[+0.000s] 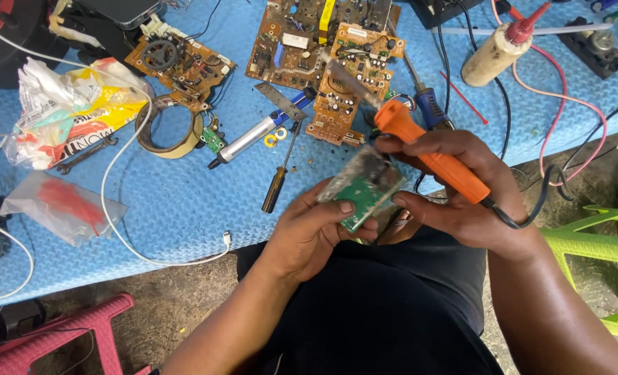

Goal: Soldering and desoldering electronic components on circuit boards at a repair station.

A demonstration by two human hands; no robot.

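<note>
- Below us, we are looking down at our two bare hands working over a lap in dark cloth, at the edge of a blue foam mat (170, 208) with a fine pebbled texture.
- Our left hand (309, 232) is closing around a small green circuit board (364, 191), thumb pressing on its face and fingers curling beneath; the board is sitting tilted between both hands, just off the mat's near edge.
- Our right hand (454, 187) is wrapping fully around the orange plastic handle of a soldering iron (427, 149), whose metal tip is pointing up and left over the mat; a black cord is trailing from its end.
- At the left of the mat we are seeing two packages: a crumpled plastic bag (73, 111) in white, yellow and red with printed lettering, and below it a clear flat pouch (62, 205) holding something red.
- At the top we are counting three brown circuit boards (336, 69), stiff and crowded with small parts.
- Beside them are lying one ring of tan tape (170, 128), one silver cylindrical tool (253, 139), one black-handled screwdriver (277, 184) and one beige squeeze bottle (500, 48) with a red nozzle.
- A white cable (125, 229) is looping across the mat.
- One green plastic chair (600, 243) is showing at the right, one pink stool (80, 330) at lower left.
</note>
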